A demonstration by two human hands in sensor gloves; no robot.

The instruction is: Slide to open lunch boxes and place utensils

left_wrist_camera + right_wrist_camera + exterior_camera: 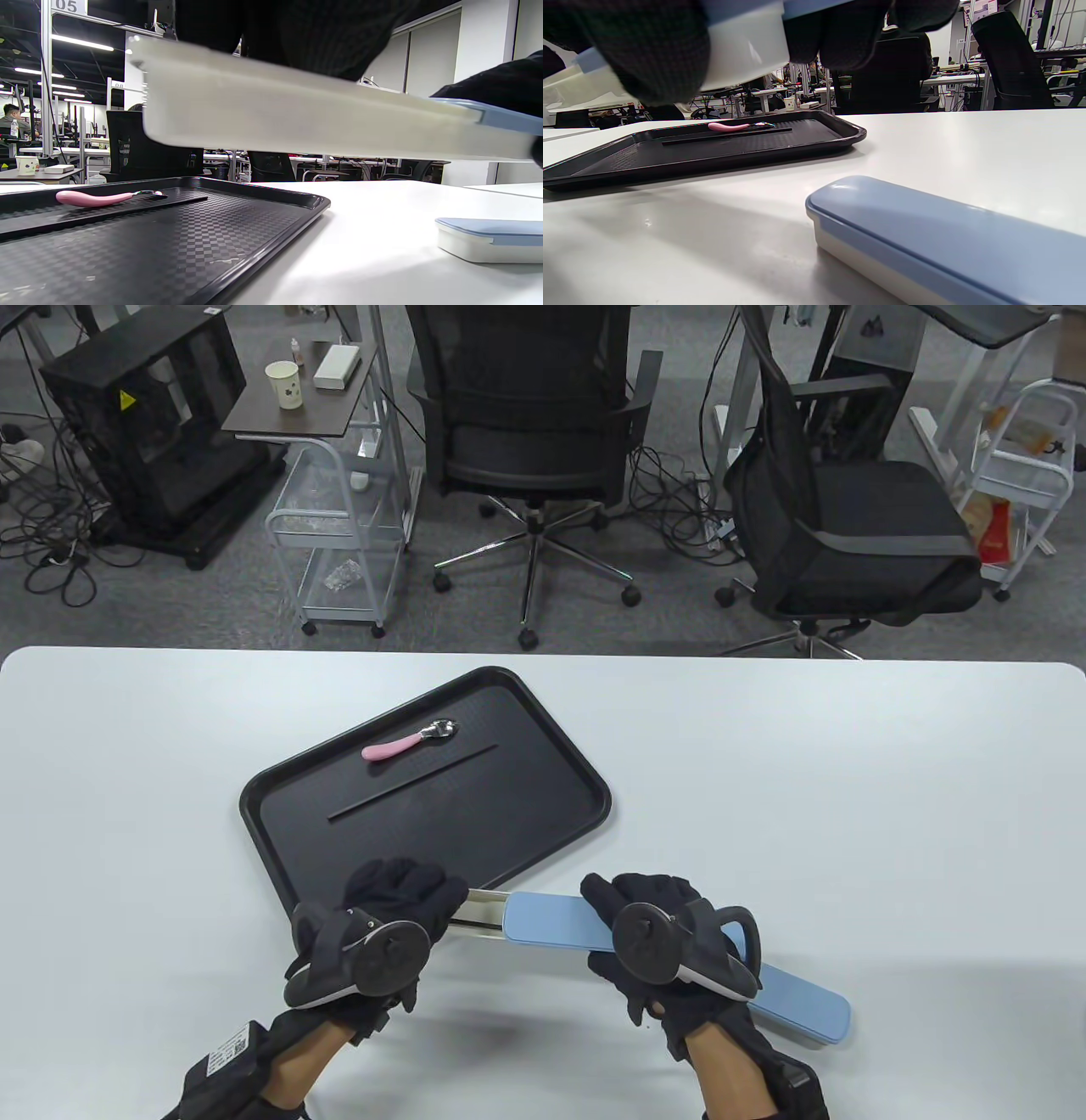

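Note:
Both hands hold a long lunch box above the table's front. My left hand [420, 899] grips the white base [479, 906] at its left end. My right hand [624, 903] grips the blue lid [551, 920], which sits slid partly to the right and leaves the base's left end uncovered. The base [297, 114] fills the left wrist view, and the right hand's fingers [649, 51] wrap the box in the right wrist view. A second, closed blue-lidded box [806, 1005] lies on the table by my right wrist; it also shows in the right wrist view [925, 237]. A pink-handled spoon [407, 742] and a black chopstick [413, 782] lie in the black tray [543, 806].
The white table [806, 780] spreads to the right of the tray. Office chairs [534, 432] and a cart [339, 517] stand beyond the far edge.

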